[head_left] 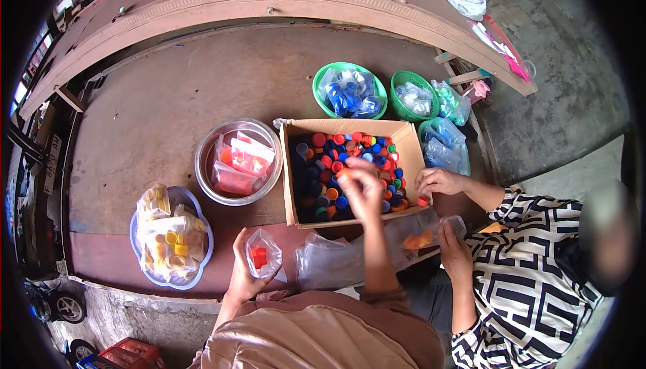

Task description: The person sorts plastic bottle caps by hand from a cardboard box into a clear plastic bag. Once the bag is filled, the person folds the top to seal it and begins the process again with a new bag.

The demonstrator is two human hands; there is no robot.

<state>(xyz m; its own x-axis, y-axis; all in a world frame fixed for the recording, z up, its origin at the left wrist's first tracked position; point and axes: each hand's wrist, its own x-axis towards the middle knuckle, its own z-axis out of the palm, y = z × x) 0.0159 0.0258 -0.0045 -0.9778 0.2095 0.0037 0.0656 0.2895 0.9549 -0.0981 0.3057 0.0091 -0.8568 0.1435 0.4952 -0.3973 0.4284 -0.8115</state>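
Observation:
My left hand [247, 269] grips a small clear plastic bag [270, 242], its mouth spread and several red bottle caps [259, 256] inside. Above a cardboard box [323, 127] of mixed bottle caps [340, 145], my right hand [363, 191] is blurred, with its fingers curled together. Something orange shows at its fingertips, but whether it is a held cap is unclear. Caps in the box are red, blue, orange, green and white. A larger clear plastic sheet or bag [330, 261] lies between me and the box.
Beside me on the right, a person in a patterned sleeve [531, 234] holds a red cap at the box edge and a bag. A metal bowl [202, 167] holds bagged red caps; a lavender basket [202, 271], bagged yellow ones. Green baskets [316, 93] stand behind the box.

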